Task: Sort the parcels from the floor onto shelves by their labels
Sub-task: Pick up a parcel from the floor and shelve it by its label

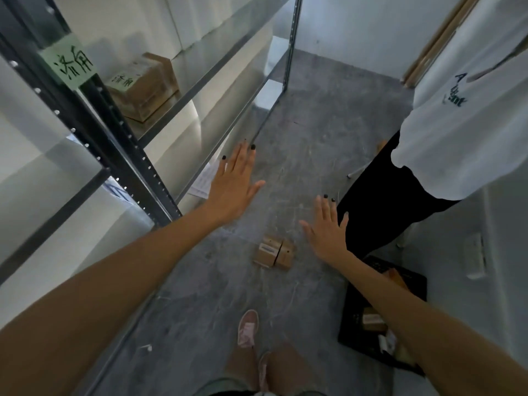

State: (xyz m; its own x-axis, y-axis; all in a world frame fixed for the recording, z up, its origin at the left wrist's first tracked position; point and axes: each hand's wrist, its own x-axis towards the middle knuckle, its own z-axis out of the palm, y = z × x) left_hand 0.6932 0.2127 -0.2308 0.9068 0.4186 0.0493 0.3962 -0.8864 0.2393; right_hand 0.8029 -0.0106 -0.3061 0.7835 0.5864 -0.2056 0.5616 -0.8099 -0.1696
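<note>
The metal shelving (183, 90) runs along the left side of the grey floor (314, 124). A green label (70, 62) is fixed to its upright, and one cardboard parcel (143, 87) with a matching handwritten label already sits on a shelf. A second person (445, 132) stands at the right. A black bin (383, 315) at lower right holds further small packages.

Judged from this layout, the step in hand is the pick-up of the next parcel; one placement appears complete.

Two small parcels (273, 252) lie touching each other on the floor. They sit between both hands and nearer the camera than the fingertips. The left hand (234, 187) and right hand (328, 232) are both flat and empty, fingers extended and slightly spread, palms down. Neither touches a parcel.

The next move calls for lowering the hands, closing the fingers around one parcel, and reading its label. That label is too small to read here.
</note>
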